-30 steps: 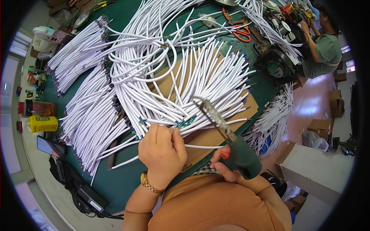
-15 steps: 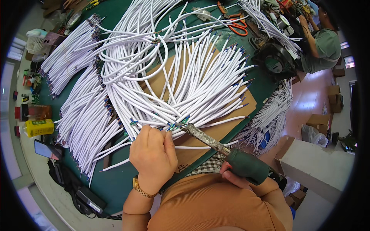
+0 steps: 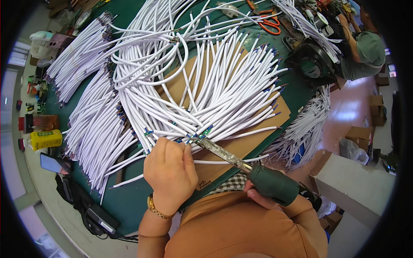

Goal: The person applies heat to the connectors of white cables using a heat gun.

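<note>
My right hand (image 3: 263, 197) is wrapped round the dark green handle of a soldering iron (image 3: 223, 151). The iron's scorched metal barrel slants up and left, its tip at the coloured wire ends of a white cable. My left hand (image 3: 171, 170), a gold watch on its wrist, is closed in a pinch beside that tip. What lies between its fingertips is hidden, though a cable end shows right against them. Many white cables (image 3: 241, 90) with blue and brown ends fan out over a brown cardboard sheet (image 3: 282, 112) just beyond both hands.
More bundles of white cable (image 3: 81, 60) lie on the green table (image 3: 122, 215) at left. Orange-handled scissors (image 3: 270, 25) and a black round device (image 3: 312, 64) are at the far right. A phone (image 3: 53, 163) and yellow package (image 3: 45, 139) stand left. Another person (image 3: 363, 51) works at far right.
The view has shifted slightly. My hands keep nearly the same pose, with the iron's tip still at the wire ends beside my left fingertips.
</note>
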Demonstrator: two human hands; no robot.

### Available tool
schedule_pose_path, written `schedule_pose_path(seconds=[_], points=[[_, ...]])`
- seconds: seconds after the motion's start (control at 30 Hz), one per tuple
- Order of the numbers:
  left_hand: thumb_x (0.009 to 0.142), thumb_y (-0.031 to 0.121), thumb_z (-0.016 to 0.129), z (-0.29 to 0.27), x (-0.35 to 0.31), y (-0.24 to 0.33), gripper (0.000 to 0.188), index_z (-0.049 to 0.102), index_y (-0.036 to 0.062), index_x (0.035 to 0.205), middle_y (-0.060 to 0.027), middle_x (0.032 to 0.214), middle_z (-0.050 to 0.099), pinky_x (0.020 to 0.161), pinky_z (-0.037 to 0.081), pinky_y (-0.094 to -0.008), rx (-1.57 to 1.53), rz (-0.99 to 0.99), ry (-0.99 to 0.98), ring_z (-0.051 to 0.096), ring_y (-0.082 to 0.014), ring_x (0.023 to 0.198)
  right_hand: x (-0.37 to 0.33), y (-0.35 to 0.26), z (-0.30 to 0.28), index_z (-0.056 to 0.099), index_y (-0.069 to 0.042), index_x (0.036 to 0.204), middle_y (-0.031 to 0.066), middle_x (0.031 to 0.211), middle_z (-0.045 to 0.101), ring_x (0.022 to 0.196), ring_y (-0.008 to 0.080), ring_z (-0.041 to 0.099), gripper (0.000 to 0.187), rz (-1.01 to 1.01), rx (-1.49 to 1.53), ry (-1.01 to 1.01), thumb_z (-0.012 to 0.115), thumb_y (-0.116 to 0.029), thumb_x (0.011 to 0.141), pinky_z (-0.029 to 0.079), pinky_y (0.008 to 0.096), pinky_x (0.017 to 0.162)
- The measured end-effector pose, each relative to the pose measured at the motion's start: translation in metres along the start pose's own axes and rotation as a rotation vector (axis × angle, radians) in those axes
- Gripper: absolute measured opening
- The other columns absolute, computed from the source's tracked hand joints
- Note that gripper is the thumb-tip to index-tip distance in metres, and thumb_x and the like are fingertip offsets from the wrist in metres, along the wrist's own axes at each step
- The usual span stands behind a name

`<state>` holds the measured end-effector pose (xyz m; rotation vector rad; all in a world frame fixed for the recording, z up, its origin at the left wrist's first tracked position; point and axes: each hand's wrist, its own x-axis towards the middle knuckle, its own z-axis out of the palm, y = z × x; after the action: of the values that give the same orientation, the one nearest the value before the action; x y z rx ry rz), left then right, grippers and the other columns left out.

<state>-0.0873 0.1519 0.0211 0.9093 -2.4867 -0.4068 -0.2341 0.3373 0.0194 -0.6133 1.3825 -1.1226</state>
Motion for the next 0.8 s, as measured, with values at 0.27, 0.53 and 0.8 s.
schedule_pose_path(seconds=[0.27,0.53,0.8], points=[[0.074,0.007,0.063,-0.002,0.001,0.000,0.011,0.052,0.0057,0.073,-0.0096,0.070,0.045,0.053,0.036,-0.0361,-0.004,0.001,-0.015,0.047,-0.0278,0.059,-0.001,-0.006,-0.005,0.059,-0.011,0.083,0.0037,0.073,0.058,0.064,0.0215,0.058,0.009,-0.335,-0.734,0.029,0.062,-0.014,0.074,0.047,0.0307,0.058],[0.076,0.004,0.062,-0.003,0.004,0.000,0.011,0.051,0.0036,0.073,-0.0101,0.067,0.043,0.049,0.035,-0.0345,-0.044,0.023,0.020,0.045,-0.0276,0.055,-0.001,-0.008,-0.007,0.060,-0.009,0.079,0.0053,0.070,0.059,0.063,0.0217,0.058,0.005,-0.341,-0.686,0.003,0.060,-0.011,0.075,0.046,0.0306,0.058],[0.076,0.004,0.062,-0.004,0.005,0.000,0.011,0.051,0.0043,0.074,-0.0096,0.067,0.043,0.049,0.034,-0.0343,-0.032,0.031,0.016,0.045,-0.0268,0.054,-0.006,-0.008,-0.011,0.060,-0.007,0.077,0.0049,0.066,0.059,0.060,0.0230,0.058,0.003,-0.275,-0.581,-0.024,0.058,-0.009,0.077,0.045,0.0307,0.055]])
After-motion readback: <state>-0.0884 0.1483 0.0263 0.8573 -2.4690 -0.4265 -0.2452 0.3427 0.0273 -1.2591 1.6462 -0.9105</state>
